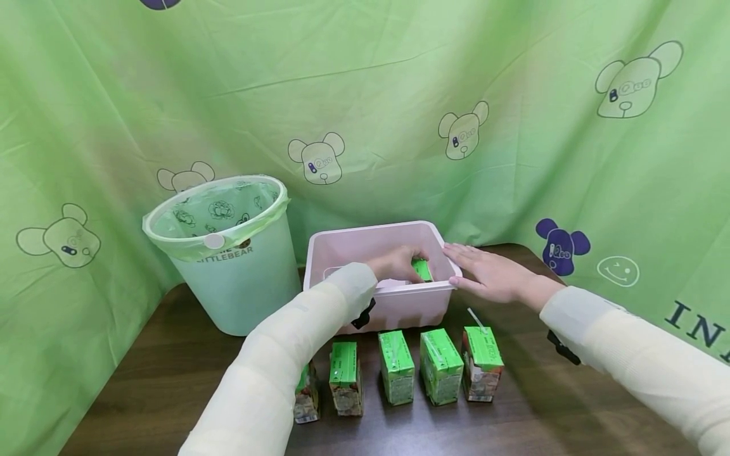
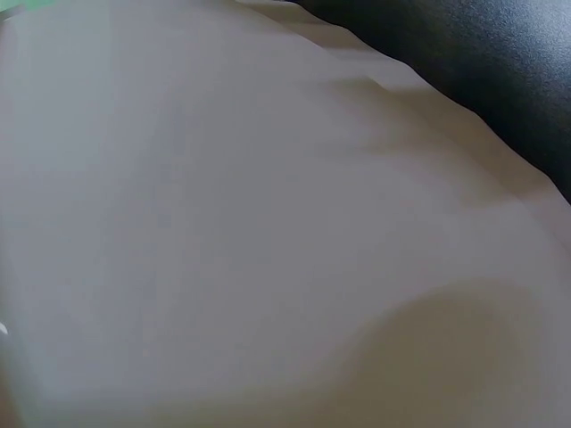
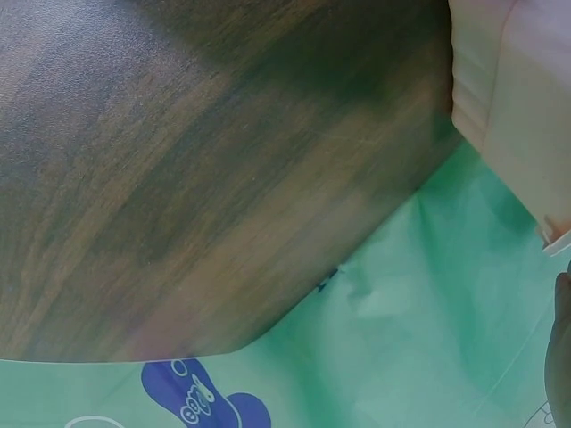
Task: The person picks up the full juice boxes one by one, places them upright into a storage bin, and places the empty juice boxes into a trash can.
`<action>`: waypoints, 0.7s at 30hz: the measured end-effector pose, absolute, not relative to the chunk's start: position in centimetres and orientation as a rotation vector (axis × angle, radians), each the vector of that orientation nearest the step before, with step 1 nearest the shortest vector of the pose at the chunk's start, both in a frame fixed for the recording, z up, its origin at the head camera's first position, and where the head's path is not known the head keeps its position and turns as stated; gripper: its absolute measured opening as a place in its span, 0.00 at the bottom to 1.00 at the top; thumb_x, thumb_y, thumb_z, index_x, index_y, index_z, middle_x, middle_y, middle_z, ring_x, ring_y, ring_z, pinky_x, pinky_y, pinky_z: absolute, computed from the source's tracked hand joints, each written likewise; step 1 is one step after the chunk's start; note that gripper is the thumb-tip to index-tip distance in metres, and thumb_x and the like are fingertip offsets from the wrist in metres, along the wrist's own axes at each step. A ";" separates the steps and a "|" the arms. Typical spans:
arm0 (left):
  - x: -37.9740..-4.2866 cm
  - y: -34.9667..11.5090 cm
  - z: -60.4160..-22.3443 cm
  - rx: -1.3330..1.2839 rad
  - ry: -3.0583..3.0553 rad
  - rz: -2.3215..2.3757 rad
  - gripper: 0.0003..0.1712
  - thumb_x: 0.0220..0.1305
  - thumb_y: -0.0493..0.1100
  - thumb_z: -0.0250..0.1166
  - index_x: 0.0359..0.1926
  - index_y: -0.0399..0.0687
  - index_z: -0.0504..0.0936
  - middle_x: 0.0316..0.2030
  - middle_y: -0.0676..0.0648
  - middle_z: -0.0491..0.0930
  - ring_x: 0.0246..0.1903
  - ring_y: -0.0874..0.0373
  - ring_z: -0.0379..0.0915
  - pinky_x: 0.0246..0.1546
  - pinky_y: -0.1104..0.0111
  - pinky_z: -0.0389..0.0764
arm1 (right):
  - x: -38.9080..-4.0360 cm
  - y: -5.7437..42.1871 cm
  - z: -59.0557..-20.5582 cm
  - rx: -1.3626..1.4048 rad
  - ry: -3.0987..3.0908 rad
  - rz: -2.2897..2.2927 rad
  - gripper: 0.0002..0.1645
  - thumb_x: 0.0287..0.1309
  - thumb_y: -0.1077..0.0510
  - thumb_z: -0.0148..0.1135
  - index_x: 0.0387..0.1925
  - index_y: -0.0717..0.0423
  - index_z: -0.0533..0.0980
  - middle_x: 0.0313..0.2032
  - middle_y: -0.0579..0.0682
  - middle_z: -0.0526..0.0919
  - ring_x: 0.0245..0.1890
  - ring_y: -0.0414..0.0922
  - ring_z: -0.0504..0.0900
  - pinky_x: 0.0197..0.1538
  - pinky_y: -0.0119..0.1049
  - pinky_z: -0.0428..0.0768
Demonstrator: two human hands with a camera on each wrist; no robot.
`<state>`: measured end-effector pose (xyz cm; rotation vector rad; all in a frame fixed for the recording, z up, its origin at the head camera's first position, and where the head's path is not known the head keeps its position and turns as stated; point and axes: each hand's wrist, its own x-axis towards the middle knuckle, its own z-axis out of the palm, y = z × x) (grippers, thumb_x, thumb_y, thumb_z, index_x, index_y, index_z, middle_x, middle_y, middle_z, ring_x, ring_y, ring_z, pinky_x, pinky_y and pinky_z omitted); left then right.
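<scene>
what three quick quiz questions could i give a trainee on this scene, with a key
1. True or false: the left hand holds a green-topped carton inside the pink bin.

2. In the head view, where does the mint-green trash can stand relative to the pink bin?
A) to its right
B) to its left
C) inside it

3. How many cartons can be seen standing in front of the pink bin?

Key: 1. True. 2. B. 3. Five, the leftmost partly hidden behind the left sleeve.
</scene>
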<state>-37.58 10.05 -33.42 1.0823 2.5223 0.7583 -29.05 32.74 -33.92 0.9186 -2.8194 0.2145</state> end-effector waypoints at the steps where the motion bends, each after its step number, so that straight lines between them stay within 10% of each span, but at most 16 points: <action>1: -37.6 10.0 -33.4 1.081 2.525 0.753 0.31 0.54 0.35 0.72 0.60 0.39 0.74 0.58 0.44 0.75 0.55 0.58 0.69 0.54 0.78 0.68 | -29.1 32.7 -33.9 0.920 -2.820 0.214 0.41 0.72 0.42 0.48 0.73 0.64 0.53 0.71 0.63 0.56 0.71 0.60 0.55 0.69 0.56 0.57; 21: -37.6 9.3 -32.8 1.090 2.407 0.897 0.37 0.56 0.35 0.72 0.65 0.37 0.69 0.64 0.39 0.70 0.63 0.53 0.65 0.60 0.76 0.65 | -29.0 32.6 -33.9 0.893 -2.839 0.220 0.41 0.72 0.42 0.47 0.74 0.62 0.52 0.72 0.63 0.56 0.70 0.61 0.55 0.68 0.57 0.58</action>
